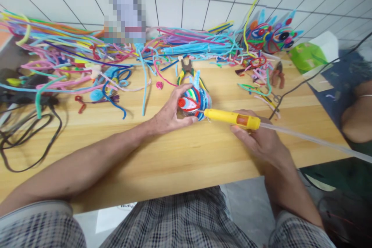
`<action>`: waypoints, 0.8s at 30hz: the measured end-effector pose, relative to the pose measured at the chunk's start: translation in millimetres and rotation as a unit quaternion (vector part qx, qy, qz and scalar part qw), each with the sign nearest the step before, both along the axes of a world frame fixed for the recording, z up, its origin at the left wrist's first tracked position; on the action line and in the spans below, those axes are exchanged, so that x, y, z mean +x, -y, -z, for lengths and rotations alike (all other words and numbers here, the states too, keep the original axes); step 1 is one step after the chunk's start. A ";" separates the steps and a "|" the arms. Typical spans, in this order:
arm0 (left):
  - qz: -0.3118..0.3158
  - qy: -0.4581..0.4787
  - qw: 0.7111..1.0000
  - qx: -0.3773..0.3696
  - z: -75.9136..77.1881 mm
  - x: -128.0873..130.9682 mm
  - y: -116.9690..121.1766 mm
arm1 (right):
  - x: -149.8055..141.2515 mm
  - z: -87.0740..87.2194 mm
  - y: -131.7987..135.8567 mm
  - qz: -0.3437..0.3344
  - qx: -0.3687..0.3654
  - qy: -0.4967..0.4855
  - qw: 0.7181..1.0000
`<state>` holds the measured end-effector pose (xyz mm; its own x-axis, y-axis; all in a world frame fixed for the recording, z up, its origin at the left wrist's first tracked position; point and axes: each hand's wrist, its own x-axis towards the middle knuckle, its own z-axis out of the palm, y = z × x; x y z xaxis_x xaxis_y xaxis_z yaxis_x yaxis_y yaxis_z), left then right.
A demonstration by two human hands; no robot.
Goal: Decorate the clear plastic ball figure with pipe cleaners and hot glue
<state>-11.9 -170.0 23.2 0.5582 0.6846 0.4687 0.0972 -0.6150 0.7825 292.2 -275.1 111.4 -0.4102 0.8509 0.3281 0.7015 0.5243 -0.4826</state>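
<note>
Mid-table, my left hand (171, 114) wraps its fingers and thumb round a small pipe-cleaner figure (205, 99), striped blue, red and green, with a red round piece at its left end and a light-blue spike on top. From the right, my right hand (258, 139) grips a yellow hot glue gun (222, 117). Its nozzle points left and reaches the figure's lower right side; I cannot tell whether it touches. A clear glue stick (310, 141) sticks out of the gun's rear. Just behind the figure lie pliers (186, 68) with green and yellow handles.
Bundled pipe cleaners (200, 46) line the wall, with loose ones (58, 69) at left. Two finished-looking colourful figures (281, 38) stand at back right, near red-handled pliers (278, 75). A black cord (314, 75) crosses the right side; a cable (43, 159) coils at left. Another person's arm (359, 112) shows far right.
</note>
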 end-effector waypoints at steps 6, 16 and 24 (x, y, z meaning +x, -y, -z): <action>-0.001 0.004 1.000 -0.005 -1.1 0.9 0.3 | 0.4 -1.3 0.8 0.011 -0.016 0.003 1.000; 0.003 0.004 1.000 -0.003 -3.3 1.0 1.2 | 1.2 1.2 1.1 0.016 -0.011 -0.003 1.000; 0.001 0.007 1.000 -0.012 -0.9 1.7 0.3 | 1.1 0.8 1.0 0.028 -0.007 0.005 1.000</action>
